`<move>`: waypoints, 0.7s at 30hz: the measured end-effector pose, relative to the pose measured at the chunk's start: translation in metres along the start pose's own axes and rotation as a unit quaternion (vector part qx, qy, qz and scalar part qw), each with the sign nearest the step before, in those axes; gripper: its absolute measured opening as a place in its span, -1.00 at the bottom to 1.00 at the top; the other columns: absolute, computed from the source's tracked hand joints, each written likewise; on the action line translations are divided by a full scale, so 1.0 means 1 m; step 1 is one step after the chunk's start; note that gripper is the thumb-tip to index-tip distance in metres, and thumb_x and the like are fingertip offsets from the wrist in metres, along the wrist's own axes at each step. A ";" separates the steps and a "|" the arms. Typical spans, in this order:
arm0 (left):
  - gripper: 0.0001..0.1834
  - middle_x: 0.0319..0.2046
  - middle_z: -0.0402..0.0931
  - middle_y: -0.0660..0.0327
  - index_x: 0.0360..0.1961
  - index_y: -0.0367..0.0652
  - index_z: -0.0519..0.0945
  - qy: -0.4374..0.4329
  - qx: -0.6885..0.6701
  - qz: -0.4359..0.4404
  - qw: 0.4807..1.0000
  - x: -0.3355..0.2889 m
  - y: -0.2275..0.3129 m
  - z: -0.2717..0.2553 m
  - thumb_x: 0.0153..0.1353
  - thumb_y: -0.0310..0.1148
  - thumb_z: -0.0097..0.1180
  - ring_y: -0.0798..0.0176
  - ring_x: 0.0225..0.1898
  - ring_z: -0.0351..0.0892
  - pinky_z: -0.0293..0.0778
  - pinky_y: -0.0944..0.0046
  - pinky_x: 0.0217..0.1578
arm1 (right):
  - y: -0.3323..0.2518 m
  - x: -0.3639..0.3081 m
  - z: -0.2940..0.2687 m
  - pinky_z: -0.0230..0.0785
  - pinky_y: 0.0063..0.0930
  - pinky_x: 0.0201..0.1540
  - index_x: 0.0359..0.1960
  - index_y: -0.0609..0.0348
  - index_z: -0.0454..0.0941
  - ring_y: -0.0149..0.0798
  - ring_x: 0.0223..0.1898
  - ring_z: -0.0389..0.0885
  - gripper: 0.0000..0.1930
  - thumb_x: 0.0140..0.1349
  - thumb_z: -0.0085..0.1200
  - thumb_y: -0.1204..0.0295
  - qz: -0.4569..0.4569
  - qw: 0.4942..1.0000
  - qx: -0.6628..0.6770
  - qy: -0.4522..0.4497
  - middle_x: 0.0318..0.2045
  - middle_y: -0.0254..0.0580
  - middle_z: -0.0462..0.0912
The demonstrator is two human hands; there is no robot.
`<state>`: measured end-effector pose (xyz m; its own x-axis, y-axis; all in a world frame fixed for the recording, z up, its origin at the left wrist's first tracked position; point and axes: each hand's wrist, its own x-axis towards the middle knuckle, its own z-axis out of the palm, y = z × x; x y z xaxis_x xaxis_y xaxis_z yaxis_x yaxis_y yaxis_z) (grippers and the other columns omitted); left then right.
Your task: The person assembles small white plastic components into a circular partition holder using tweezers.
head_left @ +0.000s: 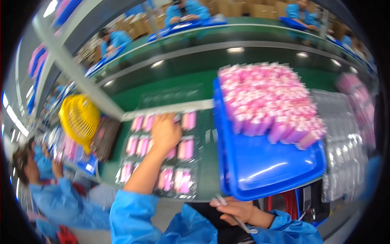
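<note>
My left hand (165, 133) reaches over the far row of a clear plastic tray (196, 162). Its fingers are bunched and curled downward, and whatever they grip is hidden beneath them. Small pink-and-white packets (186, 148) fill rows of the tray's compartments, some covered by my left hand and forearm. Down at the table's near edge, my right hand (237, 211) is closed around a slim, pale metal tool (245, 226) with a small ring at its lower end. Motion blur hides the tool's exact kind. Right of the tray stands a blue plastic bin (276, 171), heaped at its far side with pink-and-white packets (268, 97).
Stacked clear trays (343, 146) lie right of the bin. A yellow fan-like grille (79, 120) and a dark brown box (106, 138) stand at the left by a pale post (77, 65). One co-worker (61, 199) sits left; others work across the green conveyor (195, 63).
</note>
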<state>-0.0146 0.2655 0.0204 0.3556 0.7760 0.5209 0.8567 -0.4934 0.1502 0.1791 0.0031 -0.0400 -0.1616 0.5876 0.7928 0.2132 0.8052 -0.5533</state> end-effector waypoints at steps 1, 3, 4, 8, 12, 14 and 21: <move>-0.63 -0.17 0.59 -0.01 -0.18 -0.28 0.63 0.043 0.036 0.054 0.997 -0.003 -0.003 0.000 -0.10 -0.50 0.08 -0.14 -0.14 0.51 0.44 -0.05 -0.08 | 0.004 -0.001 0.002 0.61 -0.37 -0.18 0.01 0.19 0.55 -0.09 -0.19 0.74 -0.66 0.21 0.24 0.40 -0.006 1.000 -0.010 -0.003 -0.10 0.01 0.70; -0.67 -0.24 0.56 0.06 -0.22 -0.25 0.63 0.043 0.108 0.063 0.991 -0.003 -0.005 0.003 -0.11 -0.52 0.14 -0.06 -0.16 0.51 0.47 0.04 -0.14 | 0.009 -0.012 0.012 0.62 -0.41 -0.24 0.00 0.16 0.58 -0.14 -0.24 0.74 -0.64 0.17 0.28 0.38 0.006 1.000 -0.011 0.020 -0.12 -0.06 0.70; -0.68 -0.23 0.54 0.06 -0.20 -0.26 0.64 0.030 0.116 0.040 0.992 -0.002 -0.007 -0.008 -0.07 -0.50 0.17 -0.05 -0.16 0.51 0.47 0.05 -0.13 | 0.008 -0.012 0.014 0.63 -0.41 -0.26 -0.02 0.16 0.62 -0.16 -0.27 0.73 -0.65 0.16 0.30 0.37 -0.009 0.999 -0.030 0.027 -0.17 -0.09 0.71; -0.64 -0.16 0.43 0.04 -0.06 -0.32 0.61 0.007 0.057 -0.024 0.998 0.011 -0.010 -0.005 0.17 -0.33 0.20 -0.05 -0.09 0.46 0.46 0.02 -0.10 | 0.002 -0.002 0.014 0.57 -0.42 -0.30 -0.03 0.19 0.62 -0.18 -0.31 0.69 -0.68 0.17 0.27 0.41 -0.026 0.997 -0.048 0.059 -0.26 -0.13 0.70; -0.64 -0.14 0.40 -0.03 -0.04 -0.37 0.60 0.004 0.027 0.010 1.000 0.007 -0.017 0.015 0.23 -0.33 0.13 -0.09 -0.07 0.45 0.45 0.00 -0.08 | 0.002 0.000 0.013 0.55 -0.41 -0.32 -0.01 0.21 0.59 -0.13 -0.34 0.68 -0.66 0.17 0.26 0.44 -0.036 0.996 -0.053 0.064 -0.31 -0.11 0.68; -0.65 -0.13 0.40 -0.03 -0.05 -0.37 0.59 -0.026 0.001 -0.019 0.999 0.006 -0.019 0.017 0.22 -0.35 0.13 -0.10 -0.08 0.46 0.44 0.01 -0.07 | 0.002 0.000 0.013 0.55 -0.41 -0.31 -0.01 0.22 0.58 -0.12 -0.34 0.67 -0.67 0.17 0.25 0.45 -0.034 0.996 -0.054 0.066 -0.31 -0.09 0.68; -0.68 -0.22 0.43 0.00 -0.05 -0.31 0.62 -0.025 -0.047 -0.002 0.999 0.006 -0.008 0.006 0.20 -0.39 0.15 -0.12 -0.14 0.46 0.40 0.02 -0.07 | -0.007 0.003 0.007 0.49 -0.34 -0.39 -0.06 0.30 0.55 -0.07 -0.42 0.61 -0.73 0.19 0.20 0.54 -0.029 0.998 -0.038 0.044 -0.39 -0.05 0.59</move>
<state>-0.0166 0.2762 0.0168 0.3720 0.7963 0.4770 0.8206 -0.5223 0.2319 0.1704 -0.0005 -0.0354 -0.0905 0.5289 0.8438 0.2796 0.8267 -0.4882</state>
